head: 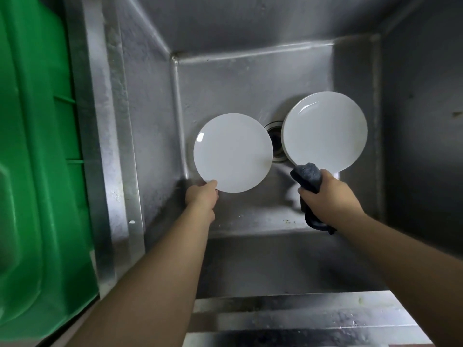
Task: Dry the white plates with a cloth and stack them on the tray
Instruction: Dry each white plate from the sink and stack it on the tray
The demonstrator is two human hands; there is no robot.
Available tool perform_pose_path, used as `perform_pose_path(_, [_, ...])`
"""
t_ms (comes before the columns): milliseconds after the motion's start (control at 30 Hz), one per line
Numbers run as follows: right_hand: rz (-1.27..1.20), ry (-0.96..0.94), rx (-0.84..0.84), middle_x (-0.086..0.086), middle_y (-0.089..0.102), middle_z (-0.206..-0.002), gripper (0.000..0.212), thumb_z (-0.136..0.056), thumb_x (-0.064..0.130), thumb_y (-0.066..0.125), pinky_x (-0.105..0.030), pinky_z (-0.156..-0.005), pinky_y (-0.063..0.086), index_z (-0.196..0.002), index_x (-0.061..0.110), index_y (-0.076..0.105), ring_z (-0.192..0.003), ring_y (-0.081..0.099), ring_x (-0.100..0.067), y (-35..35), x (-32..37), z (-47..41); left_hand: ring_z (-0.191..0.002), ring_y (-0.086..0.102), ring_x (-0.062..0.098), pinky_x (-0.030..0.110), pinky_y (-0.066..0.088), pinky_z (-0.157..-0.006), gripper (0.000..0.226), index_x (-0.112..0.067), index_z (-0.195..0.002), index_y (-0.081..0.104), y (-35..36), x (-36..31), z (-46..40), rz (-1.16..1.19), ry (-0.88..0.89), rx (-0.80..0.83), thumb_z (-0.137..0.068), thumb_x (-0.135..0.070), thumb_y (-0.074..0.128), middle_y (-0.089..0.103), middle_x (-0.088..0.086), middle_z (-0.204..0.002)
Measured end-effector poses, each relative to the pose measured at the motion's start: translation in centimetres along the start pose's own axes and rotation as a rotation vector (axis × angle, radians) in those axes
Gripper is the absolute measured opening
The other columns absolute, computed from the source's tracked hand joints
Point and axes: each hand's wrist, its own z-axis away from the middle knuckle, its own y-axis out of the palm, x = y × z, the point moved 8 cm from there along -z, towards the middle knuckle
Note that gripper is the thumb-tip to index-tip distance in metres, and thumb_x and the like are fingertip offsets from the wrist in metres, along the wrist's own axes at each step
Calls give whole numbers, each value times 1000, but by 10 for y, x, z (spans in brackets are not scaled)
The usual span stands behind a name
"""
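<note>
Over sink (150, 121) | left hand (201, 196) pinches glossy white plate (233, 152) | right hand (325, 194) clutches cloth (309, 175)

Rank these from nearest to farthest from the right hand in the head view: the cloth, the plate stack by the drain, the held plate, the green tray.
1. Cloth, gripped in the right hand.
2. Plate stack, just beyond it, over the drain.
3. Held plate, to the left, pinched by the left hand.
4. Green tray, far left, outside the sink.
</note>
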Motion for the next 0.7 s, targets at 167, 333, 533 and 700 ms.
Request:
perform_pose_path(167, [-15, 58, 7, -3, 69, -81, 24, -93, 37, 65, -37, -64, 54, -104, 20, 53, -71, 65, -21, -11, -6, 18, -76, 65, 11, 29, 57, -82, 13, -19, -100, 66, -3, -12, 16, 132, 27, 45, -101, -7, 61, 68, -6, -88])
perform_pose_path(333, [-69, 108, -5, -4, 72, -87, 30, -94, 41, 63, -45, -69, 62, -117, 25, 52, -76, 68, -27, -28, -2, 42, -93, 71, 16, 40, 59, -100, 23, -16, -121, 58, -8, -25, 40, 249, 34, 162, -103, -2, 60, 70, 0, -111])
perform_pose_path(533, [-209, 145, -17, 0, 66, -86, 30, -93, 28, 60, -30, -55, 45, -118, 25, 44, -73, 62, -18, -50, 10, 74, -106, 70, 25, 30, 65, -68, 27, -15, -120, 63, -16, -50, 90, 268, 86, 294, -101, 3, 57, 70, 6, -124])
perform_pose_path(700, [-544, 172, 36, 0, 71, -100, 30, -90, 24, 70, -45, -88, 58, -117, 30, 58, -92, 68, -22, -72, 27, 112, -117, 70, 29, 42, 65, -86, 41, -11, -141, 58, -32, -59, 137, 278, 93, 397, -102, 1, 51, 68, 12, -135])
